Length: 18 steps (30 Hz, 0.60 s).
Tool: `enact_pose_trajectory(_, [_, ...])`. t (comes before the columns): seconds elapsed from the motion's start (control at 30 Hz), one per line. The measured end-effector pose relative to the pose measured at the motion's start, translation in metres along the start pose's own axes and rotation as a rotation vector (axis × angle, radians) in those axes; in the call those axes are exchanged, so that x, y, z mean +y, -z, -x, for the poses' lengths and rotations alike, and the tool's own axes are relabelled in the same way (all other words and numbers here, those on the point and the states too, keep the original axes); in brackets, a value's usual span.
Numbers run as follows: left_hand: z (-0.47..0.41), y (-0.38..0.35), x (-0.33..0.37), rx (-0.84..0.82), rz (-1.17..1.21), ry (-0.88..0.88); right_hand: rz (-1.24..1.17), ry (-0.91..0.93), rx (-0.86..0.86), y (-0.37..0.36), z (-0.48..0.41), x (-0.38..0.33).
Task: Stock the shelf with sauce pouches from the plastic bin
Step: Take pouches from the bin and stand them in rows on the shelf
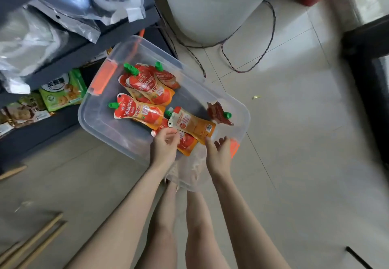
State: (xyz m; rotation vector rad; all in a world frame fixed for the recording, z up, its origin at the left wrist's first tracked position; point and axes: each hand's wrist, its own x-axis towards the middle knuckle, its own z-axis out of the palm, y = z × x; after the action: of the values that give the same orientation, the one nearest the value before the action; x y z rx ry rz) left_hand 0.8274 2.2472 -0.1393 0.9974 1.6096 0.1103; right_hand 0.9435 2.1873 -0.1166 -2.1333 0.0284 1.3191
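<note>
A clear plastic bin (pixel 99 119) with orange latches sits on the floor beside the dark grey shelf (pixel 69 58). Several red-and-orange sauce pouches with green caps lie inside, among them one lying flat (pixel 139 112) in the middle and one back side up (pixel 193 124). My left hand (pixel 165 146) reaches over the bin's near rim, its fingers curled round the top of a red sauce pouch (pixel 186 143) that lies partly under the back-side-up one. My right hand (pixel 219 153) hovers at the near right corner with relaxed fingers, its thumb by the back-side-up pouch's bottom edge.
Silver foil bags (pixel 31 41) fill the upper shelf level, green snack packets (pixel 63 92) the lower one. A large white tub (pixel 210 12) stands behind the bin, with thin cables (pixel 248 66) on the tiles. Wooden sticks (pixel 35 241) lie at bottom left, dark furniture (pixel 370 79) at right.
</note>
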Motion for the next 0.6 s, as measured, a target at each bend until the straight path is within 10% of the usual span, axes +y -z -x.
enact_pose_trajectory(0.3, [-0.070, -0.014, 0.000, -0.105, 0.062, -0.008, -0.444, 0.027, 0.258, -0.042, -0.072, 0.004])
enact_pose_trajectory(0.6, [-0.115, -0.022, -0.023, 0.046, -0.020, 0.121, -0.252, 0.178, 0.318, -0.050, -0.127, 0.014])
